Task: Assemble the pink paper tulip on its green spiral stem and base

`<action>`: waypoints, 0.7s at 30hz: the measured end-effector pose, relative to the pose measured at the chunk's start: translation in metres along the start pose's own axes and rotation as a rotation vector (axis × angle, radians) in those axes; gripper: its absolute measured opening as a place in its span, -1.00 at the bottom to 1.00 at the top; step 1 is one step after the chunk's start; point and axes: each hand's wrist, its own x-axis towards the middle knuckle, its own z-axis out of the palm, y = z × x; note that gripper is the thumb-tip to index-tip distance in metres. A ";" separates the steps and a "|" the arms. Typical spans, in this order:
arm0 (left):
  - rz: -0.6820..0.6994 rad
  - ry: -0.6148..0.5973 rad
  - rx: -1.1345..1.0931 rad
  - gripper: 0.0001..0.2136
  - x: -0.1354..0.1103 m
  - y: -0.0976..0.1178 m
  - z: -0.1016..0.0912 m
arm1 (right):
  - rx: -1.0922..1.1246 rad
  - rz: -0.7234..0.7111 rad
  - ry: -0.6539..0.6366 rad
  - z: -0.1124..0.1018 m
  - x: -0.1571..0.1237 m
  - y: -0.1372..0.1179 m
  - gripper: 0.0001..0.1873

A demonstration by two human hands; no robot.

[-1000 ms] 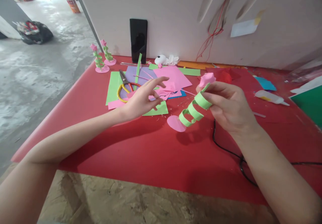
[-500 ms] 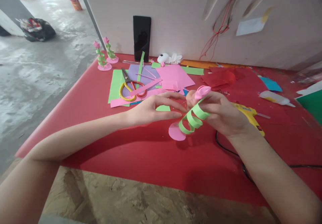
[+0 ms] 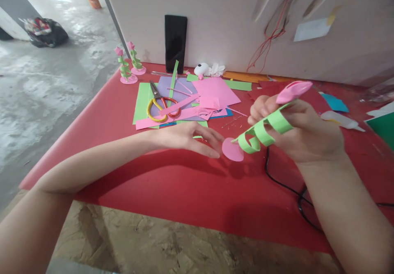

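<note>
We now hold the paper flower (image 3: 264,132) tilted further over above the bench (image 3: 172,196), gripped in our right hand (image 3: 318,132); its pink base (image 3: 233,150) sits just beside our loosely open left hand (image 3: 186,136), seemingly within reach.

The single head-worn view looks forward and down, from close above, across the red table (image 3: 184,200)

1. Paper flower (image 3: 278,123) in right hand (image 3: 314,138); its base just right of left hand (image 3: 187,138) fingertips.
2. Scissors (image 3: 157,96) on paper sheets (image 3: 217,87), beyond left hand.
3. Phone (image 3: 175,42) behind sheets, against panel (image 3: 224,28).
4. Two standing flowers (image 3: 124,71) on table (image 3: 184,200), beyond left hand, leftward.
5. Cable (image 3: 282,187) left of right wrist; bottle (image 3: 341,121) beyond, rightward.
</note>
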 end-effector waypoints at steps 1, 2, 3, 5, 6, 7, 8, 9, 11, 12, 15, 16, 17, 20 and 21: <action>0.001 0.011 -0.021 -0.93 0.000 0.001 0.002 | 0.006 -0.012 0.000 -0.002 0.000 -0.001 -0.69; 0.004 0.034 -0.040 -0.95 -0.001 0.002 0.003 | 0.013 -0.026 -0.006 -0.004 0.000 -0.003 -0.70; 0.009 0.064 -0.053 -0.97 -0.001 0.002 0.004 | 0.017 -0.038 -0.014 -0.006 -0.001 -0.004 -0.71; 0.031 0.111 -0.071 -0.96 -0.001 0.002 0.004 | 0.016 -0.068 -0.022 -0.008 -0.002 -0.008 -0.71; 0.043 0.125 -0.079 -0.95 -0.001 0.002 0.003 | 0.011 -0.081 -0.014 -0.008 -0.003 -0.010 -0.70; 0.052 0.140 -0.088 -0.94 -0.001 0.002 0.001 | 0.000 -0.084 -0.001 -0.009 -0.003 -0.012 -0.69; 0.058 0.155 -0.091 -0.93 -0.001 0.001 -0.002 | -0.015 -0.083 0.015 -0.009 -0.003 -0.015 -0.68; 0.060 0.170 -0.083 -0.93 -0.001 0.001 -0.004 | -0.035 -0.082 0.035 -0.009 -0.004 -0.017 -0.65; 0.062 0.196 -0.030 -0.94 0.000 -0.001 -0.009 | -0.091 -0.068 0.065 -0.009 -0.004 -0.021 -0.58; 0.064 0.210 0.017 -0.95 0.000 -0.002 -0.011 | -0.112 -0.063 0.076 -0.009 -0.004 -0.023 -0.55; 0.064 0.264 0.228 -0.95 0.002 -0.006 -0.016 | -0.128 -0.076 0.079 -0.010 -0.005 -0.027 -0.53; 0.064 0.286 0.306 -0.95 0.003 -0.008 -0.016 | -0.114 -0.084 0.075 -0.010 -0.005 -0.028 -0.55; 0.062 0.306 0.377 -0.94 0.004 -0.010 -0.016 | -0.097 -0.088 0.074 -0.011 -0.005 -0.029 -0.56; 0.070 0.345 0.527 -0.95 0.006 -0.017 -0.016 | -0.059 -0.093 0.087 -0.011 -0.006 -0.032 -0.56; 0.068 0.349 0.571 -0.91 0.007 -0.019 -0.016 | -0.051 -0.097 0.096 -0.011 -0.007 -0.032 -0.54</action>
